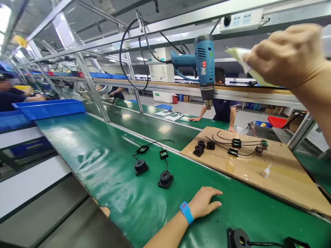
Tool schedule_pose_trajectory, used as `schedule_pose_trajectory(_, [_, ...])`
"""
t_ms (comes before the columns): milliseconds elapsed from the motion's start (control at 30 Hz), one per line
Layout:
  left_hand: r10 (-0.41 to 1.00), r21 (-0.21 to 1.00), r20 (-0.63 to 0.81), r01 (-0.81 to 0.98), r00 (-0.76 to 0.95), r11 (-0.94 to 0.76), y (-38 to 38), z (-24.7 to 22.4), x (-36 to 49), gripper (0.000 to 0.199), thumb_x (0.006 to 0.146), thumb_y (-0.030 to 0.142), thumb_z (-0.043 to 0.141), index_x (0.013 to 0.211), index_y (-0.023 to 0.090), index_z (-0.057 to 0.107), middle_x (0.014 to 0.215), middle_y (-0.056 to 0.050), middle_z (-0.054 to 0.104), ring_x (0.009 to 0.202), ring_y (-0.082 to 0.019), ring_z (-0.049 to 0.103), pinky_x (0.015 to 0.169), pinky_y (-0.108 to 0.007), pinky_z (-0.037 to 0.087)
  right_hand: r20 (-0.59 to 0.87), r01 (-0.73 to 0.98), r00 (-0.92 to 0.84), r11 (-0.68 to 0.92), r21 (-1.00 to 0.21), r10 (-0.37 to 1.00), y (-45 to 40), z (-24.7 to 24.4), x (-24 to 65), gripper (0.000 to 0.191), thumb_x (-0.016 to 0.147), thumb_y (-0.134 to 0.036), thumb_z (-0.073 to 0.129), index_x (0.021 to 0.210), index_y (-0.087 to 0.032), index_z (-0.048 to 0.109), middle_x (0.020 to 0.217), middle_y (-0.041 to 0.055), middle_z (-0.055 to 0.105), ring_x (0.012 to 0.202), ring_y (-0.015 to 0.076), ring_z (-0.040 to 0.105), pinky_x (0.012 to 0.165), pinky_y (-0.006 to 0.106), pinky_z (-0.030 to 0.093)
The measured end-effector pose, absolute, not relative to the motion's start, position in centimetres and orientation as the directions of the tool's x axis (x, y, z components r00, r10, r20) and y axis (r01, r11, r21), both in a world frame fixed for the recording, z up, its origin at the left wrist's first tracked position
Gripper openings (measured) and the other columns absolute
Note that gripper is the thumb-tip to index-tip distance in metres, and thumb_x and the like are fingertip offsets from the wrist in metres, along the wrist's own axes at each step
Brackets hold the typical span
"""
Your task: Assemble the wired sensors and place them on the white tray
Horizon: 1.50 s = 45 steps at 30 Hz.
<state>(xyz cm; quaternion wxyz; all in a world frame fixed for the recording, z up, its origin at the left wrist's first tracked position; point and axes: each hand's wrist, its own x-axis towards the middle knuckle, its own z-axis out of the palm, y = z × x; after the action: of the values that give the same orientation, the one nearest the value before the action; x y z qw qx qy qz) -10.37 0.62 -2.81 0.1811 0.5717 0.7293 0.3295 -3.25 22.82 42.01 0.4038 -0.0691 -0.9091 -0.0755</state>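
My left hand (205,202), with a blue wristband (186,212), lies on the green mat (124,203), fingers apart and holding nothing. Raised at the upper right, my right hand (289,57) is closed on a pale yellow and white paper (241,58). Two round black parts (141,166) (165,179), each wired to a small black box (163,154), sit on the mat beyond my left hand. Another round black part (239,238) is at the bottom edge, cut off by the frame.
A blue heat gun (204,62) hangs from the metal frame. Cardboard (281,175) at the right bears black blocks, wired boxes and a small bottle (266,171). Blue trays (51,108) stand at the left. A person (223,108) leans on the far bench.
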Motion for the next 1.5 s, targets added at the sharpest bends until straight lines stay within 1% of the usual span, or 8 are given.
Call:
schedule_pose_trajectory(133, [0.972, 0.636, 0.089, 0.763, -0.220, 0.114, 0.3, -2.9, -10.4, 0.045, 0.090, 0.041, 0.074, 0.133, 0.027, 0.066, 0.124, -0.007, 0.074, 0.116, -0.029, 0.068, 0.105, -0.044, 0.048, 0.647, 0.207, -0.738, 0.847, 0.490, -0.194, 21.9, 40.8, -8.4, 0.069, 0.107, -0.035, 0.009, 0.114, 0.001, 0.068, 0.122, 0.0142, 0.071, 0.136, 0.0243, 0.052, 0.108, 0.050, 0.031])
schedule_pose_trajectory(467, [0.987, 0.557, 0.058, 0.825, -0.149, 0.092, -0.1, -2.1, -10.0, 0.049, 0.092, 0.047, 0.071, 0.136, 0.027, 0.064, 0.122, -0.008, 0.074, 0.114, -0.030, 0.068, 0.104, -0.045, 0.048, 0.630, 0.360, -0.773, 0.869, 0.338, 0.075, 27.1, 38.1, -12.9, 0.089, 0.090, -0.070, 0.036, 0.107, 0.013, 0.062, 0.117, 0.0263, 0.070, 0.124, 0.0350, 0.061, 0.097, 0.053, 0.040])
schedule_pose_trajectory(767, [0.985, 0.532, 0.056, 0.840, -0.163, 0.109, -0.5, -1.6, -10.3, 0.048, 0.092, 0.047, 0.071, 0.135, 0.027, 0.063, 0.119, -0.007, 0.074, 0.113, -0.029, 0.068, 0.103, -0.044, 0.050, 0.555, 0.516, -0.767, 0.824, 0.232, 0.324, 29.2, 39.2, -15.8, 0.078, 0.078, -0.082, 0.055, 0.077, -0.004, 0.063, 0.095, 0.0215, 0.073, 0.119, 0.0333, 0.064, 0.103, 0.056, 0.043])
schedule_pose_trajectory(967, [0.978, 0.535, 0.092, 0.838, -0.186, 0.109, -0.7, -1.6, -10.6, 0.047, 0.091, 0.045, 0.073, 0.133, 0.027, 0.065, 0.115, -0.007, 0.075, 0.109, -0.029, 0.069, 0.100, -0.045, 0.052, 0.452, 0.553, -0.795, 0.791, 0.264, 0.405, 29.1, 40.5, -13.3, 0.120, 0.069, -0.092, 0.033, 0.117, 0.016, 0.057, 0.125, 0.0325, 0.063, 0.123, 0.0426, 0.059, 0.084, 0.055, 0.047])
schedule_pose_trajectory(1100, [0.968, 0.544, 0.132, 0.832, -0.213, 0.109, -0.8, -1.0, -10.8, 0.052, 0.092, 0.049, 0.072, 0.137, 0.026, 0.062, 0.119, -0.008, 0.074, 0.111, -0.029, 0.068, 0.103, -0.046, 0.051, 0.576, 0.439, -0.803, 0.807, 0.394, 0.155, 26.3, 40.0, -6.9, 0.123, 0.065, -0.097, 0.025, 0.140, -0.003, 0.052, 0.139, 0.0204, 0.061, 0.133, 0.0422, 0.054, 0.097, 0.061, 0.041])
schedule_pose_trajectory(1167, [0.961, 0.556, 0.148, 0.823, -0.234, 0.114, -1.3, -0.2, -10.3, 0.059, 0.095, 0.054, 0.065, 0.145, 0.025, 0.054, 0.129, -0.010, 0.070, 0.120, -0.030, 0.064, 0.108, -0.048, 0.048, 0.699, 0.339, -0.715, 0.865, 0.370, -0.019, 24.9, 37.1, -1.6, 0.099, 0.079, -0.092, 0.034, 0.143, -0.019, 0.054, 0.138, 0.0129, 0.062, 0.141, 0.0358, 0.049, 0.110, 0.061, 0.035])
schedule_pose_trajectory(1300, [0.947, 0.621, 0.227, 0.783, -0.225, 0.037, -3.3, 1.1, -6.5, 0.090, 0.089, 0.077, 0.055, 0.160, 0.028, 0.031, 0.163, -0.016, 0.038, 0.151, -0.037, 0.036, 0.123, -0.057, 0.034, 0.653, 0.203, -0.756, 0.965, 0.166, 0.047, 24.7, 25.4, 11.9, 0.053, 0.094, -0.073, 0.048, 0.129, -0.037, 0.066, 0.113, 0.0074, 0.072, 0.120, 0.0281, 0.064, 0.112, 0.056, 0.038])
schedule_pose_trajectory(1500, [0.991, 0.572, 0.119, 0.820, -0.060, -0.019, -7.4, -1.1, 0.0, 0.133, 0.060, 0.084, 0.077, 0.164, 0.040, 0.008, 0.171, -0.015, -0.019, 0.154, -0.057, 0.003, 0.115, -0.082, 0.022, 0.103, 0.484, -0.847, 0.836, -0.259, 0.522, 24.2, 6.0, 30.6, 0.088, 0.070, -0.063, 0.082, 0.149, -0.052, 0.045, 0.146, 0.0062, 0.061, 0.133, 0.0371, 0.057, 0.106, 0.055, 0.050])
